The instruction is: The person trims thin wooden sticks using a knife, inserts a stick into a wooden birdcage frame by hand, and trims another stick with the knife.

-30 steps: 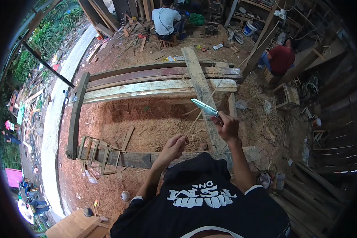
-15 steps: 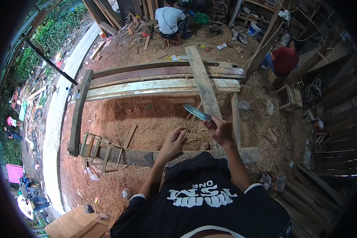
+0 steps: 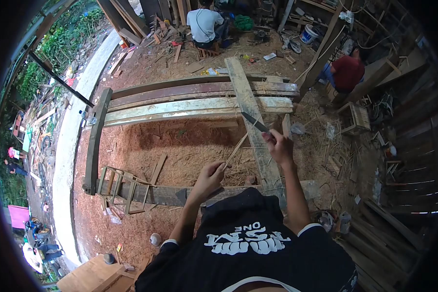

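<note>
My left hand (image 3: 210, 177) is closed around the lower end of a thin wooden strip (image 3: 236, 150), which slants up and to the right; whether it is one strip or several together I cannot tell. A knife (image 3: 254, 121) is gripped by its handle in my right hand (image 3: 280, 147), its dark blade pointing up and left. The blade is apart from the strip, over a long wooden plank (image 3: 246, 92) that lies slantwise across the beams. My right fingers hide most of the handle.
Long beams (image 3: 175, 105) lie side by side beyond my hands, with a crosspiece (image 3: 96, 141) at their left. A small wooden frame (image 3: 126, 187) leans on the near beam (image 3: 163, 194). Shavings cover the ground. Two people sit farther off, one in a white shirt (image 3: 203, 25), one in red (image 3: 348, 73).
My right hand has moved up and to the right with the knife, taking the blade off the strip. My left hand has shifted slightly left and down, still holding the strip.
</note>
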### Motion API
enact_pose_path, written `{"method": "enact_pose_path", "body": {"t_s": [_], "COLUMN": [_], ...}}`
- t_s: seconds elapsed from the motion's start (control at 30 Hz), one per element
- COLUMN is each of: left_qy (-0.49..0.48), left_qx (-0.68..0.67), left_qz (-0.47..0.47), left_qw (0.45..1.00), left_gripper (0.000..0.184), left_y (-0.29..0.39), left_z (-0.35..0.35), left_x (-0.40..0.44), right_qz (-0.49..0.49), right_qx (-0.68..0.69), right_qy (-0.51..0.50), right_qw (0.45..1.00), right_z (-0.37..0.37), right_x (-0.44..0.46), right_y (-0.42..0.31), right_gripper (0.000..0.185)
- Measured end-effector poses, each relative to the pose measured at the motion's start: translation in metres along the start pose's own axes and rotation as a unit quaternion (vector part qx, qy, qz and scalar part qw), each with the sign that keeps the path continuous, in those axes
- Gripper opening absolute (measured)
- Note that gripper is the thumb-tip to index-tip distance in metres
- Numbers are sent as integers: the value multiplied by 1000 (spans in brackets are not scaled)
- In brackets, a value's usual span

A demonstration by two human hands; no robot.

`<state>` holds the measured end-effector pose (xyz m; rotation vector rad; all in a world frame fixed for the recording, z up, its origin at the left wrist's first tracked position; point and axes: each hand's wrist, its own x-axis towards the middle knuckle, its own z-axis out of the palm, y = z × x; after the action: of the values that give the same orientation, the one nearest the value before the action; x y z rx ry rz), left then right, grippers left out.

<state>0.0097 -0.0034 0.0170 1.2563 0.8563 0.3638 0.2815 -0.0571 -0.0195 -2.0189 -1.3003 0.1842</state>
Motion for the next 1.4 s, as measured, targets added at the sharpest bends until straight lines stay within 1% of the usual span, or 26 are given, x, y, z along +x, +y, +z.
{"method": "enact_pose_path", "body": {"t_s": [0.07,0.1,0.17,0.2,0.3,0.4,0.5,0.57,0.6,0.67,0.7,0.77,0.8,0.83,0.93,1.0,1.03,1.07,1.1,1.13,1.2,1.23,1.33,1.37,1.4], "left_qy": [-24,-17,-2,0,-3,1,21,15,10,1,12,12,13,4,-2,20,21,22,22,22,22,37,50,41,37], "left_qx": [-39,-47,-63,-66,-55,-3,33,38,18,-17,4,9,11,49,-16,1,16,31,47,67,109,123,155,141,125], "left_qz": [-24,-33,-50,-44,-29,-25,-29,-15,-15,-29,-36,-31,-30,2,-28,-18,-15,-11,-42,-20,28,31,133,108,86], "left_qw": [999,998,997,997,998,1000,999,999,1000,999,999,999,999,999,999,1000,1000,999,998,997,993,991,978,983,988], "left_gripper": [26,26,26,26,27,27,27,27,27,27,27,27,27,28,27,27,27,27,28,28,28,28,30,30,30], "left_y": [-4,-6,-12,-15,-17,-10,-15,-19,-20,-26,-21,-23,-23,-24,-17,-25,-27,-28,-27,-29,-32,-42,-60,-64,-51], "left_z": [-3,-4,-5,-5,-2,-5,-6,-3,-4,-8,-7,-14,-17,-12,-4,-2,-4,-4,-10,-10,-10,-7,-1,-6,-11], "left_x": [-1,1,4,6,9,2,-4,5,10,7,4,-1,-2,2,7,11,10,10,6,4,5,13,26,21,13], "right_qz": [63,78,50,36,-114,-120,-17,-77,-107,-190,-229,-142,-98,-46,-70,-159,-217,-171,-125,-77,-44,-31,-171,-161,-152], "right_qx": [86,142,147,150,7,54,-37,-34,-32,-78,-101,-56,-32,-16,-11,-28,-46,-43,-41,-37,-60,-73,-113,-73,-32], "right_qy": [-40,-66,-70,-73,-70,32,-34,15,37,-35,-66,-19,2,8,30,-53,-14,17,44,67,40,29,9,42,77], "right_qw": [993,985,985,985,991,991,999,996,993,978,966,988,995,999,997,986,975,984,990,994,996,996,979,983,985], "right_z": [19,38,44,47,50,17,25,32,37,41,43,25,14,23,49,61,58,52,42,37,39,40,63,62,60], "right_x": [-12,-16,-31,-38,-53,-16,1,-15,-24,-37,-37,-7,6,0,-30,-47,-47,-34,-13,-6,-12,-10,-29,-26,-23], "right_y": [5,17,2,-8,-28,-21,15,-6,-15,-23,-25,18,23,17,-12,-19,-21,-8,15,27,23,21,15,24,33], "right_gripper": [54,55,53,52,46,45,45,46,47,48,48,49,50,51,50,51,50,49,48,47,46,45,32,30,28]}}
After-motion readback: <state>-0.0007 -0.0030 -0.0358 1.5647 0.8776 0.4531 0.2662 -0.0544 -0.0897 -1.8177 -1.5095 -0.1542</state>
